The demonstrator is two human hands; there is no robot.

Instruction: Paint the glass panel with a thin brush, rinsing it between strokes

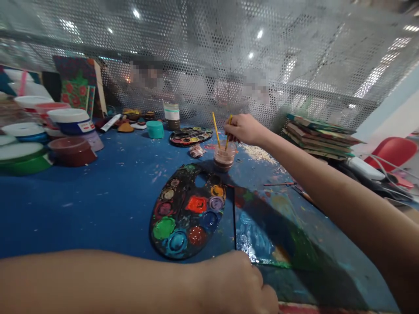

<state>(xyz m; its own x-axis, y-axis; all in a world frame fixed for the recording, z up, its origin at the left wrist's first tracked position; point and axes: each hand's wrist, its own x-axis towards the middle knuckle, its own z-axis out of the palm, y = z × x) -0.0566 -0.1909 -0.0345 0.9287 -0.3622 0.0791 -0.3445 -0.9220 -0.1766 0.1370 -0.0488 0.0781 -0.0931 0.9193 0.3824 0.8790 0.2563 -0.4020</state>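
My right hand (245, 128) pinches the yellow handle of a paintbrush (227, 141), whose lower end is down in a glass jar of murky brown water (224, 162). A second yellow-handled brush (215, 126) leans in the same jar. My left hand (237, 283) is closed, knuckles up, by the lower edge of a painting (253, 237) with wet-looking blue and green paint. Whatever its fingers may hold is hidden. Between my arms lies a dark oval palette (186, 187) with wells of green, blue, red, orange and purple paint.
Several paint tubs (72, 152) crowd the left side. Behind the jar sit a second palette (190, 136), a crumpled tissue (196, 151) and a turquoise pot (155, 129). Wood shavings (258, 152) lie right of the jar, near stacked boards (321, 137). A perforated metal screen (203, 48) stands behind.
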